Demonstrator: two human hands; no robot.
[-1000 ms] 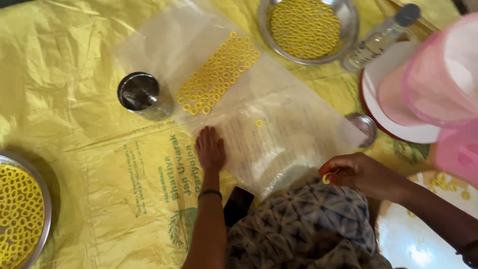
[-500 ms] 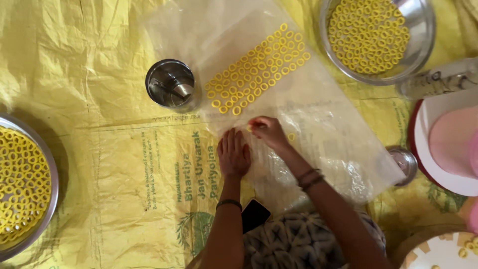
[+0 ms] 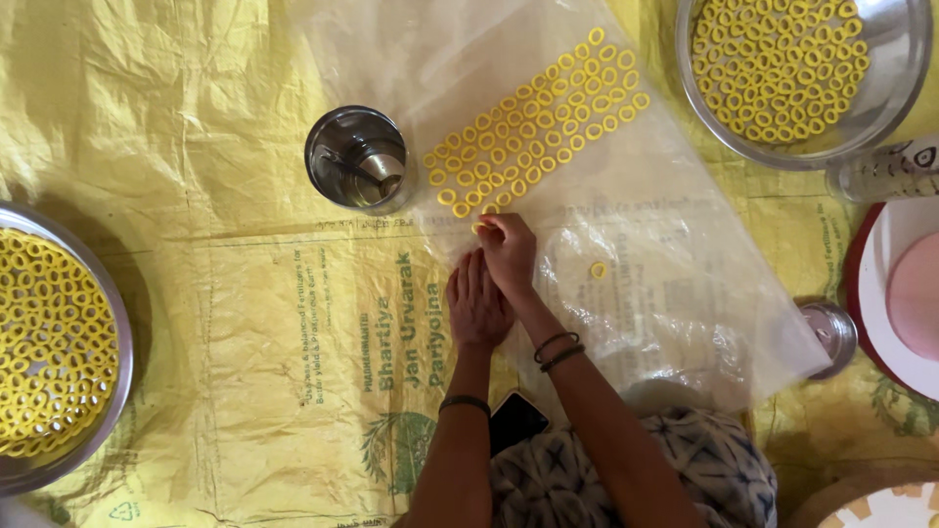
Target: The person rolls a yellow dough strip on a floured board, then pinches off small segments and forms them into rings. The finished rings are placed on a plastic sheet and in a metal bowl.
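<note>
Since half a second ago the right hand has travelled up the sheet to the near end of the ring rows, while the left hand has kept its place, pressed flat.

The yellow woven sack cloth covers the whole floor in view and runs off every edge. On it lies the clear plastic sheet, its near edge hidden behind the person's patterned clothing. The steel bowl of yellow rings sits top right, its rim cut off by the frame. The steel tray of yellow rings at the left edge shows only in part. A red-rimmed white plate and the pink thing on it are cut by the right edge; what the pink thing is cannot be made out. A steel tumbler stands just beside the sheet's left edge, with something metal inside, hard to identify. A small steel cup lies half under the sheet's right corner.

The rows of yellow dough rings run diagonally across the sheet. The right fingers are pinched on a yellow ring, mostly hidden by the fingertips, at the rows' near end. The left fingers are spread, holding nothing. One loose ring lies apart, right of the right hand.
</note>
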